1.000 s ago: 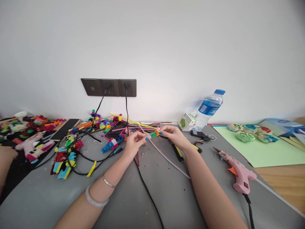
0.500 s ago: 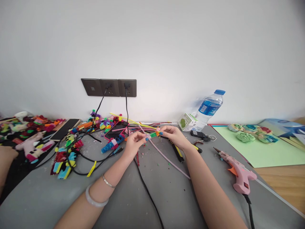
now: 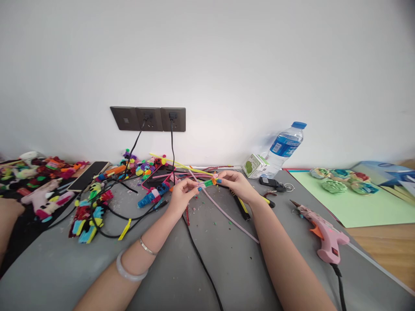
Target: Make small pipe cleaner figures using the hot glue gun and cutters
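My left hand (image 3: 182, 193) pinches a pale lilac pipe cleaner (image 3: 228, 216) between thumb and finger, and its long end trails down to the right over the table. My right hand (image 3: 239, 185) grips a small green and orange pipe-cleaner piece (image 3: 208, 183) from the other side. The fingertips of both hands nearly meet at this piece, so its detail is partly covered. Behind the hands lie loose pink and yellow pipe cleaners (image 3: 183, 164). Pliers with black and yellow handles (image 3: 241, 206) lie beneath my right wrist.
A pink glue gun (image 3: 331, 242) rests at right, near green paper (image 3: 382, 207) with crumpled paper flowers. A water bottle (image 3: 287, 147), a small box (image 3: 254, 166) and keys (image 3: 274, 184) stand behind. At left are cables, a phone (image 3: 89, 176), fuzzy figures (image 3: 87, 220) and another person's arm (image 3: 9, 220).
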### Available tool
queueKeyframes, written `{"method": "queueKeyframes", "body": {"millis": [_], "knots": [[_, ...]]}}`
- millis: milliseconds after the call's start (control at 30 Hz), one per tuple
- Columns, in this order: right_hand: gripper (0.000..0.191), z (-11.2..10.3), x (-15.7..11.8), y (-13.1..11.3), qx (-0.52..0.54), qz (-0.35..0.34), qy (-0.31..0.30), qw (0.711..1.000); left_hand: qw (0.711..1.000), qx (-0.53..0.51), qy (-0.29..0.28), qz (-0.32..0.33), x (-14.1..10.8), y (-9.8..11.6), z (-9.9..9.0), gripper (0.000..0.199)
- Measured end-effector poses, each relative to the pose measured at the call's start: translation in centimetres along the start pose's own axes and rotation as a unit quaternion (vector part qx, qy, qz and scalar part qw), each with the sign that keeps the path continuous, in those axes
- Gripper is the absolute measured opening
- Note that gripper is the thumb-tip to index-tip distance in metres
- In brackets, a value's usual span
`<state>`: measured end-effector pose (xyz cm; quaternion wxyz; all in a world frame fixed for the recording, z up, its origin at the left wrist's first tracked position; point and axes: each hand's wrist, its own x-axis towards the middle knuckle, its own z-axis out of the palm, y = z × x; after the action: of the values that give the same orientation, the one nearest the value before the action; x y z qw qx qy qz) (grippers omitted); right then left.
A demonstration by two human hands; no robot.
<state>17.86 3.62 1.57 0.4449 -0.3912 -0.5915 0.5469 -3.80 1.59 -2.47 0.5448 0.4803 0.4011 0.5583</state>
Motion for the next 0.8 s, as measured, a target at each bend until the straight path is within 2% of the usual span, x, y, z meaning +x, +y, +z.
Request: {"method": "queueKeyframes", "body": {"millis": [433, 800], "knots": [[0.034, 0.01, -0.02, -0.16, 0.0, -0.002, -0.002, 1.0, 1.0, -0.007, 0.001, -0.002, -0.07, 0.5, 0.33, 0.029], [0.034, -0.02, 0.49, 0.07, 0.007, -0.01, -0.013, 1.0, 1.0, 0.003, 0.005, -0.001, 0.05, 0.07, 0.06, 0.027]]}}
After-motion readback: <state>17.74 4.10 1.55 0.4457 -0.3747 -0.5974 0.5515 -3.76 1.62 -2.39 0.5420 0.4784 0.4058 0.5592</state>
